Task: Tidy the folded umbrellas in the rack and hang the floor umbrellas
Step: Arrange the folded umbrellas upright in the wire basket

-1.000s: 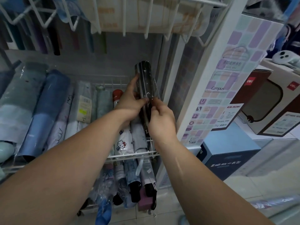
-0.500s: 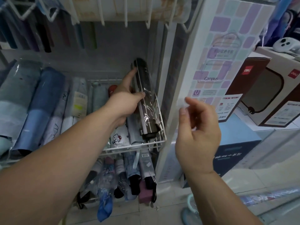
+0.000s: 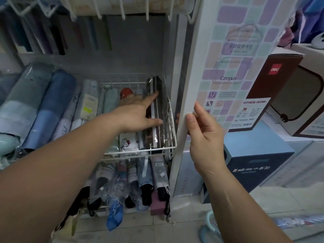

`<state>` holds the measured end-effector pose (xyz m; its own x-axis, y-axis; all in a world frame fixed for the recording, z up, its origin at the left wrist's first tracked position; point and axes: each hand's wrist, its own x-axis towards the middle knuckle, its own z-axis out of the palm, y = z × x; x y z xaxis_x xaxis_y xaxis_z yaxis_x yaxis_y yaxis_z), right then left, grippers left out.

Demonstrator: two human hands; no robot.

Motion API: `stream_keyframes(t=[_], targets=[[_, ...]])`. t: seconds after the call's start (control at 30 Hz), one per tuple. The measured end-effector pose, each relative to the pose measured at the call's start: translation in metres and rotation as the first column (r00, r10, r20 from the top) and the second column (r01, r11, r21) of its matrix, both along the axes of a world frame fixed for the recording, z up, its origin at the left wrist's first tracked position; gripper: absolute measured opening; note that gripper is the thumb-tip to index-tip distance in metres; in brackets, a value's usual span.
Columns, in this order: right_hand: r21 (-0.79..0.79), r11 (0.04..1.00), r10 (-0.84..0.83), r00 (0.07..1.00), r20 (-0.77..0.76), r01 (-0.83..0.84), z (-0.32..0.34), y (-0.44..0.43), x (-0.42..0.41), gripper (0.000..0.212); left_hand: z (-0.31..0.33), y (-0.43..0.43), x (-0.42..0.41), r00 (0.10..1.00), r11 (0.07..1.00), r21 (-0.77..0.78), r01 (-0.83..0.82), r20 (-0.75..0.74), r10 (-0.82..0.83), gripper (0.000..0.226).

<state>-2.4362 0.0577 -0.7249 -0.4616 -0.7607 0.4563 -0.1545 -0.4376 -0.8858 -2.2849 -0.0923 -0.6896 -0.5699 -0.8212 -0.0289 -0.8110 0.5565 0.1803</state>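
A black folded umbrella (image 3: 158, 109) in clear wrap lies at the right end of the white wire rack (image 3: 171, 120). My left hand (image 3: 138, 114) rests on it with straight fingers, index finger along its side. Beside it lie a white cat-print umbrella (image 3: 126, 143) and a red-capped one (image 3: 126, 93). My right hand (image 3: 203, 135) holds the edge of the white shelf post (image 3: 185, 95), thumb on the front, fingers behind. A long umbrella with a pale blue hook handle (image 3: 210, 225) lies on the floor at the bottom right.
More wrapped umbrellas in blue and grey (image 3: 45, 106) fill the rack's left side. A lower tier holds several folded umbrellas (image 3: 140, 183). White wire hooks (image 3: 122, 13) hang overhead. Boxes (image 3: 254, 165) stand stacked on the right.
The black umbrella went from upright in both hands to lying flat in the rack. My right hand let go and moved right onto the shelf post. My left hand flattened.
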Motion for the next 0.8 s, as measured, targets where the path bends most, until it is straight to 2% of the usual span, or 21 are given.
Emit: stream_keyframes(t=[0.13,0.27,0.47,0.8], targets=[[-0.017,1.0,0.014,1.0,0.024,-0.014,-0.007,-0.002,0.0,0.036,-0.003,-0.003,0.005,0.994,1.0,0.022,0.021,0.11,-0.023,0.114],[-0.042,0.998,0.039,0.999,0.008,-0.038,-0.014,-0.004,-0.002,0.038,-0.018,-0.001,-0.007,0.984,0.996,-0.092,0.016,0.179,0.001,0.118],[0.026,0.999,0.028,0.998,-0.063,-0.026,-0.023,0.001,-0.004,0.04,-0.03,-0.007,-0.01,0.991,0.999,0.001,0.043,0.123,-0.043,0.125],[0.021,0.999,-0.024,0.999,-0.026,0.024,-0.025,0.001,0.003,0.042,-0.022,-0.009,-0.017,0.979,0.998,0.006,0.061,0.196,-0.061,0.13]])
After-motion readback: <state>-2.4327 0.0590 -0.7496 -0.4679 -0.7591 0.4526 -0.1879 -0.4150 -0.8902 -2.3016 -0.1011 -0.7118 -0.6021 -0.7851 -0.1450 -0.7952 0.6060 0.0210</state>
